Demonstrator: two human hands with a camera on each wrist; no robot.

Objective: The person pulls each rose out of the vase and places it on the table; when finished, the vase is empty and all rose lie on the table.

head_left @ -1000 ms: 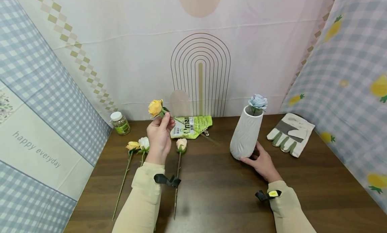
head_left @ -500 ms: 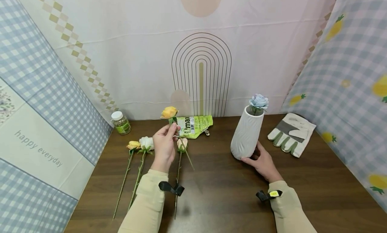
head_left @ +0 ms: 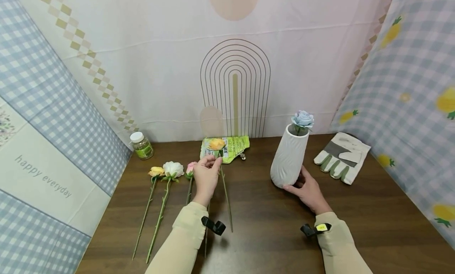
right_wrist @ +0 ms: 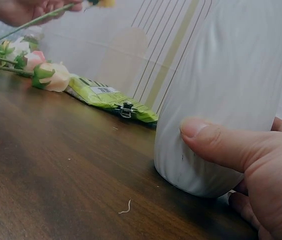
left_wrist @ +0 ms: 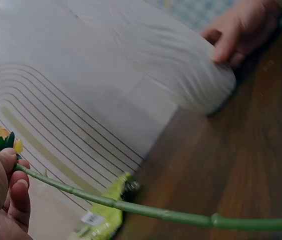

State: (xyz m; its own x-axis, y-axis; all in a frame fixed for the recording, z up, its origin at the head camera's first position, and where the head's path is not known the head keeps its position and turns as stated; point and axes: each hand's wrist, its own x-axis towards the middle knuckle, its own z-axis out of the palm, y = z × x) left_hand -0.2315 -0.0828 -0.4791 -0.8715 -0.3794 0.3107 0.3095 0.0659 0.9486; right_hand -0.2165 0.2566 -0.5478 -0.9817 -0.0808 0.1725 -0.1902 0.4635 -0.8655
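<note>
My left hand (head_left: 207, 177) pinches a yellow rose (head_left: 216, 144) by its stem, just under the bloom. In the left wrist view the thorny green stem (left_wrist: 165, 215) runs off to the right from the fingers. Low on the white ribbed vase (head_left: 289, 155), my right hand (head_left: 308, 192) grips its side, thumb in front; the other fingers are partly hidden behind it. The vase's base meets the table in the right wrist view. A pale blue rose (head_left: 303, 119) stands in the vase's mouth.
On the left lie a yellow rose (head_left: 156, 171), a white rose (head_left: 173, 169), a pink rose (head_left: 190, 168) and a peach rose (right_wrist: 56, 77). Behind are a lidded jar (head_left: 141, 146) and a clipped green bag (head_left: 236, 145). A work glove (head_left: 343, 157) lies right of the vase.
My left hand has moved right and lower with the yellow rose, whose stem now hangs nearly upright, uncovering the white and pink roses. The right hand and the vase have stayed put.
</note>
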